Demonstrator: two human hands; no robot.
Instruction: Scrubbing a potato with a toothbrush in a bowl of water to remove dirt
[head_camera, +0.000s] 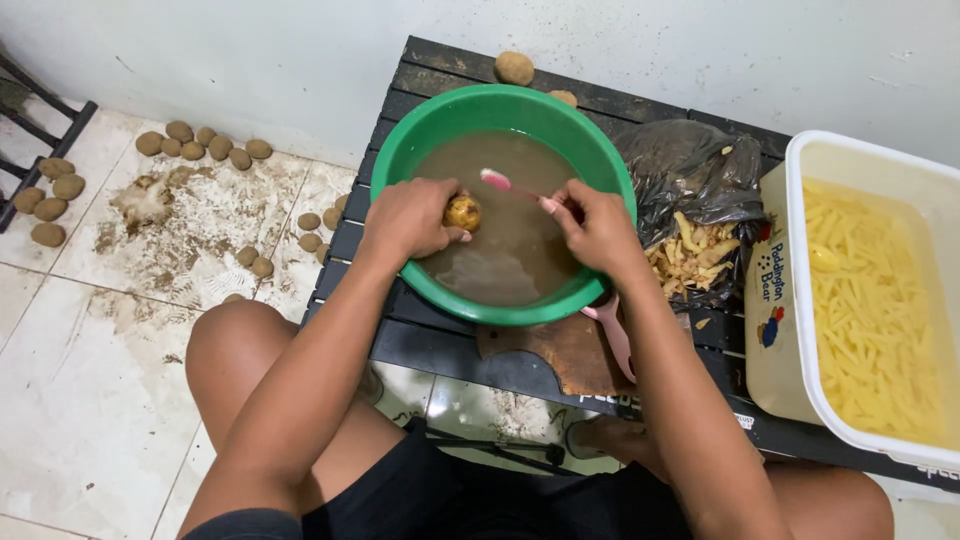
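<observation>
A green basin (400, 155) full of muddy brown water stands on a low black slatted table (430, 345). My left hand (405, 218) grips a small yellowish potato (463, 213) just above the water at the basin's left side. My right hand (598, 228) holds a pink toothbrush (505, 183) by its handle, with the bristle head reaching left, close above the potato.
A black plastic bag (690, 175) holding potato peels lies right of the basin. A white tub (830, 160) of cut potato strips in water is at far right. A wooden board (560, 350) and a pink-handled tool (615, 335) lie under the basin's near edge. Several unwashed potatoes (205, 143) sit on the dirty tiled floor.
</observation>
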